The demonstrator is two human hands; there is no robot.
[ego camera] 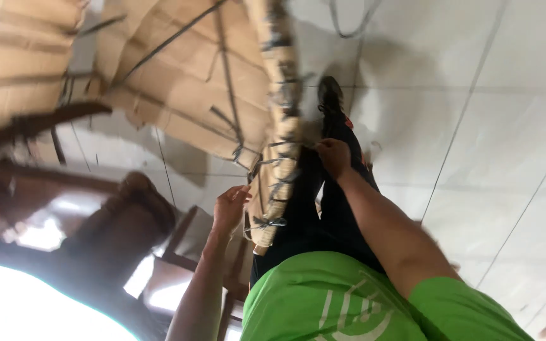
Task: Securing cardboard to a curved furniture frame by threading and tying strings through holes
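The left hand point(230, 208) had its fingers curled against one side of a long woven rattan edge point(280, 126) bound with dark ties, while the right hand point(333, 156) pinched its other side. The edge belonged to a cardboard-wrapped piece point(184, 76) held upright over the white tiled floor point(488, 158).
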